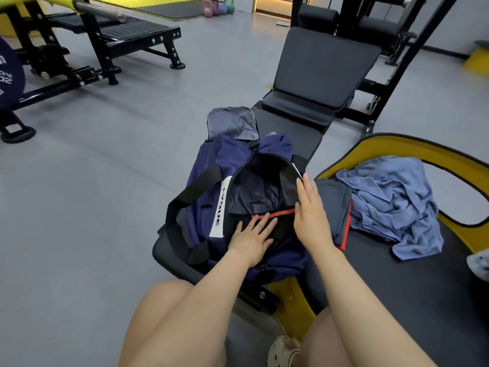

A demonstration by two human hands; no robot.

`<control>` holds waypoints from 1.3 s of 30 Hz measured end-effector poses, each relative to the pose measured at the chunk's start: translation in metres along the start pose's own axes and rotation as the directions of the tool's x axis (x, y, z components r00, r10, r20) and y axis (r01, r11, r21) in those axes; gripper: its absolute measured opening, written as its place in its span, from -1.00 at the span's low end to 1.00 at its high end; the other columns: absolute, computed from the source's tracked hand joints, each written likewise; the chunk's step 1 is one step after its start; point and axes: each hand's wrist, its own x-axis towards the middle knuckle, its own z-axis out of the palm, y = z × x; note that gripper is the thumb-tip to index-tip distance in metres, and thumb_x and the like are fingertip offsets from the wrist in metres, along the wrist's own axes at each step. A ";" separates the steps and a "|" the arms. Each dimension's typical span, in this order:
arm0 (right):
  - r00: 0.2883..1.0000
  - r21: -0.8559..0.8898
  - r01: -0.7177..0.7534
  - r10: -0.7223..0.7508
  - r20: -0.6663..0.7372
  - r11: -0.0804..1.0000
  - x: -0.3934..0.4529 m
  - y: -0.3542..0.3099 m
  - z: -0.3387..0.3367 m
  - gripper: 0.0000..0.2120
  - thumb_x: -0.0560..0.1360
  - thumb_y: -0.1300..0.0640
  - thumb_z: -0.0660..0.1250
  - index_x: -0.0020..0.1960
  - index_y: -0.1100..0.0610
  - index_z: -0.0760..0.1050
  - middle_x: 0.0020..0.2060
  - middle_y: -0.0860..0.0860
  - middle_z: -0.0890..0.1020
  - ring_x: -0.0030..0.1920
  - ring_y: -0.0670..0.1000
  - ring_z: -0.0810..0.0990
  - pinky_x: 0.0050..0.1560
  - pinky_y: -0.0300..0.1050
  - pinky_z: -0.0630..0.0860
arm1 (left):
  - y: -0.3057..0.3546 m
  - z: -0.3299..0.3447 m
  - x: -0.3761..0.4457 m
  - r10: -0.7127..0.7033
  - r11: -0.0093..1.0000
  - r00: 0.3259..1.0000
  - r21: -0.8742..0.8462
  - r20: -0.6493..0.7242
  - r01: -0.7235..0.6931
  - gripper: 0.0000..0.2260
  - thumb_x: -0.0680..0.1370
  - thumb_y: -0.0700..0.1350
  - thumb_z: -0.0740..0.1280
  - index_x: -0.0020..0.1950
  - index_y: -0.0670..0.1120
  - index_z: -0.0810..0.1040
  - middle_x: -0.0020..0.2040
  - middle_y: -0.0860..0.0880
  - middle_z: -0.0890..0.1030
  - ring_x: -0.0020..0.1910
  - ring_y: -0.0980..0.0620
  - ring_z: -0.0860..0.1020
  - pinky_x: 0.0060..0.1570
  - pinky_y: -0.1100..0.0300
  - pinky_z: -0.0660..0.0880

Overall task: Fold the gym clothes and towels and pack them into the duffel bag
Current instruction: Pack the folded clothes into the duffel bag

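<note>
Navy nylon, the duffel bag (pixel 211 170) lies unzipped on the bench (pixel 299 128), its long axis running away from me. Inside it near my end sits a dark folded garment with red trim (pixel 275 215); my left hand (pixel 252 238) presses flat on it, fingers straight. My right hand (pixel 311 207), also flat, rests at the bag's right rim. Just right of the bag lie folded dark shorts (pixel 336 205), nearer my right hand; beyond them, a crumpled blue towel (pixel 394 205), unfolded.

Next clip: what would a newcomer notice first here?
The open navy duffel bag on the black bench, with both hands, left and right, flat on dark red-trimmed clothing at its mouth. To its right, a crumpled light-blue cloth lies unfolded.
</note>
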 end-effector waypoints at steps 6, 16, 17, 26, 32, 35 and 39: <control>0.988 0.156 -0.073 0.050 0.143 0.985 -0.002 0.012 -0.002 -0.43 0.64 0.21 0.09 0.57 -0.04 -0.01 0.45 -0.41 -0.15 0.03 0.09 0.54 -0.19 -0.01 0.51 | 0.003 0.001 0.004 -0.029 0.999 0.999 0.028 0.037 0.028 -0.53 0.68 0.07 -0.13 0.53 0.12 -0.29 0.55 0.10 -0.26 0.54 0.04 -0.21 0.49 -0.06 -0.16; 0.983 0.375 -0.086 0.018 0.182 0.923 -0.011 0.009 -0.023 -0.43 0.64 0.04 0.13 0.55 -0.18 -0.05 0.52 -0.26 0.09 0.39 -0.25 0.22 0.27 -0.26 0.24 | 0.024 -0.016 -0.019 -0.059 0.995 0.950 -0.092 -0.306 0.032 -0.52 0.68 0.04 -0.10 0.55 0.04 -0.21 0.57 0.05 -0.17 0.55 0.03 -0.15 0.49 0.02 -0.08; 0.983 0.375 -0.098 0.030 0.184 0.922 -0.013 0.010 -0.024 -0.44 0.65 0.02 0.12 0.55 -0.18 -0.05 0.52 -0.25 0.10 0.39 -0.23 0.25 0.28 -0.23 0.24 | 0.028 -0.016 -0.021 -0.059 0.996 0.949 -0.088 -0.309 0.034 -0.52 0.68 0.04 -0.10 0.56 0.03 -0.20 0.57 0.04 -0.17 0.55 0.03 -0.15 0.49 0.03 -0.08; 0.976 0.384 -0.207 0.161 0.150 0.900 -0.013 0.044 -0.045 -0.48 0.65 -0.02 0.10 0.56 -0.03 0.03 0.52 -0.11 0.16 0.51 -0.08 0.15 0.36 -0.23 0.14 | 0.061 -0.045 -0.013 0.051 0.998 0.881 0.066 -0.470 -0.022 -0.52 0.68 -0.01 -0.06 0.55 -0.01 -0.20 0.58 -0.04 -0.12 0.55 -0.02 -0.13 0.49 0.02 -0.07; 0.966 0.251 -0.249 0.220 0.138 0.935 -0.017 0.102 -0.060 -0.56 0.63 0.02 0.17 0.48 0.04 0.27 0.48 -0.01 0.30 0.47 -0.03 0.23 0.41 -0.14 0.17 | 0.092 -0.060 0.009 0.173 0.944 0.890 0.327 -0.422 -0.028 -0.38 0.61 -0.22 0.09 0.55 -0.12 -0.22 0.55 -0.13 -0.25 0.53 -0.09 -0.23 0.47 -0.02 -0.23; 0.902 0.208 -0.428 0.404 0.151 0.880 -0.014 0.131 -0.051 -0.52 0.59 -0.02 0.24 0.45 0.14 0.32 0.40 0.08 0.40 0.40 0.07 0.35 0.35 -0.07 0.27 | 0.111 -0.058 0.023 0.244 0.925 0.911 0.362 -0.331 -0.116 -0.38 0.59 -0.25 0.08 0.55 -0.16 -0.20 0.56 -0.13 -0.22 0.54 -0.08 -0.21 0.47 0.01 -0.26; 0.743 0.223 -0.662 0.588 0.321 0.715 -0.002 0.154 -0.031 -0.32 0.53 -0.17 0.29 0.47 0.21 0.23 0.40 0.14 0.40 0.39 0.15 0.37 0.31 -0.06 0.32 | 0.123 -0.039 0.042 0.228 0.932 0.950 0.328 -0.212 -0.151 -0.39 0.60 -0.24 0.09 0.55 -0.16 -0.17 0.57 -0.13 -0.17 0.55 -0.07 -0.12 0.48 0.03 -0.13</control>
